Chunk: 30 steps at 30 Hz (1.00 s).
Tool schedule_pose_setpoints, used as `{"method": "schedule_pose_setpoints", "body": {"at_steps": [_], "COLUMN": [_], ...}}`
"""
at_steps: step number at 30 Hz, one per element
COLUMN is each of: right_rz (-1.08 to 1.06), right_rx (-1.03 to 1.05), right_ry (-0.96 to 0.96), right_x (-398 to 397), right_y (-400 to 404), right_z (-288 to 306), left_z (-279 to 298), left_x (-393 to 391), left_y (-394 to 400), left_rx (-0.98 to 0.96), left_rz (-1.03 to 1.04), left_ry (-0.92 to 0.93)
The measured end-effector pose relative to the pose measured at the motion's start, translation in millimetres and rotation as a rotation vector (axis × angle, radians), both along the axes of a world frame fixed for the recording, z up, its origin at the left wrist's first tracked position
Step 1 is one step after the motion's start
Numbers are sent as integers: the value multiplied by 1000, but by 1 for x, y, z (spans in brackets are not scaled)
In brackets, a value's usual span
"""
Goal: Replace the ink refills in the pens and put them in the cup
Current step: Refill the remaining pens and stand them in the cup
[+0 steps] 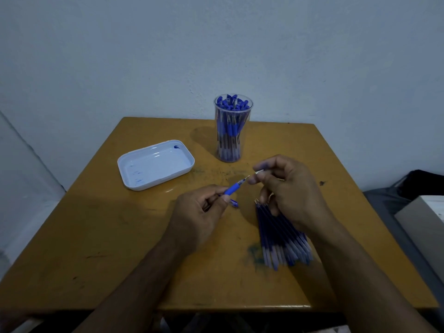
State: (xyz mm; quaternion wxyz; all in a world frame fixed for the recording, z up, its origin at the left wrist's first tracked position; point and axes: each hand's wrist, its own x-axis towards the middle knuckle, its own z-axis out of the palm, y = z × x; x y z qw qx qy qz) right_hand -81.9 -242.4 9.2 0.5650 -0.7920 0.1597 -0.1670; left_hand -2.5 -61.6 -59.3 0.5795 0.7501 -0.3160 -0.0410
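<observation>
Refills (280, 234) lie under right hand (288, 188); tray (134, 164) sits left.

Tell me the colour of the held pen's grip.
Blue grip, head view, in the left hand.

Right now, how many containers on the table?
2: a clear cup full of blue pens at the far middle of the table, and a white tray on the left, nearly empty. None looks hidden.
</observation>
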Motion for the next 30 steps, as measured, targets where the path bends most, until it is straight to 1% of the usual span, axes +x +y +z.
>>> {"method": "schedule_pose_setpoints", "body": {"at_steps": [2,5,12,19,21,26,30], "right_rz": [55,114,99,153,138,99,169], "right_rx": [49,30,-3,-38,-64,-215,-50], "right_ry": [-12,0,-10,54,54,66,27], "right_x": [-3,-3,-3,-4,-3,-3,-5], "right_y": [-4,-4,-4,0,1,0,-5], "right_z": [3,1,0,-2,-1,-2,-1], "left_z": [-1,-1,-2,-2,-3,-2,-3], "left_x": [0,1,1,1,2,0,2], "left_y": [1,2,3,4,4,3,4], "left_rx": [9,6,21,34,37,25,27], "left_rz": [-9,-25,-37,-69,-65,-66,-76], "left_ry": [-14,-34,-27,-47,-38,-36,-43]}}
